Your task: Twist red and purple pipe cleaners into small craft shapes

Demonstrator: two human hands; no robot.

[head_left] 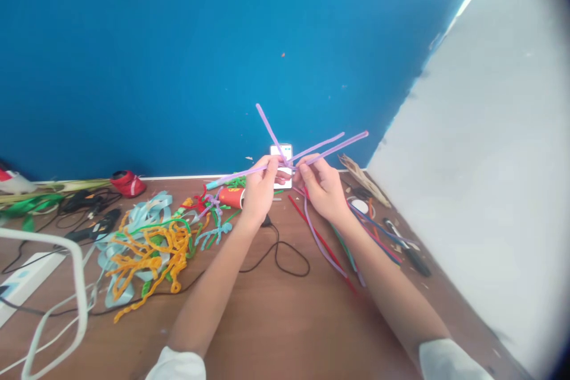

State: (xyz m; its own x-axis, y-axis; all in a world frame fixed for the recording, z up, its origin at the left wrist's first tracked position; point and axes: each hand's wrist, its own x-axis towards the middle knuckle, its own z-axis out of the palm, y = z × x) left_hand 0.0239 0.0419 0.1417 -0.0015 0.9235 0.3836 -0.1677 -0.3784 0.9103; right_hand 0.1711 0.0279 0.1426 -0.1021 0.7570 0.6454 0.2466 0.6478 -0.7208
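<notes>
Several purple pipe cleaners (268, 126) meet between my two hands, above the back of the table. My left hand (262, 181) is closed on them near the crossing, with one stem sticking out to the left and one pointing up. My right hand (321, 184) pinches them just to the right, fingertips close to the left hand's. Two stems spread up and to the right past the right hand. How the stems join is hidden by the fingers. Behind the hands a phone (287, 181) with a lit screen leans upright.
On the left lie twisted orange pipe cleaners (151, 252), light blue ribbon (116, 255), a glue gun (100, 224) and a white power strip (29, 285). A red paper cup (230, 196) lies behind my left wrist. Loose coloured pipe cleaners (318, 237) and a marker (394, 230) are at right. A black cable (285, 243) loops mid-table.
</notes>
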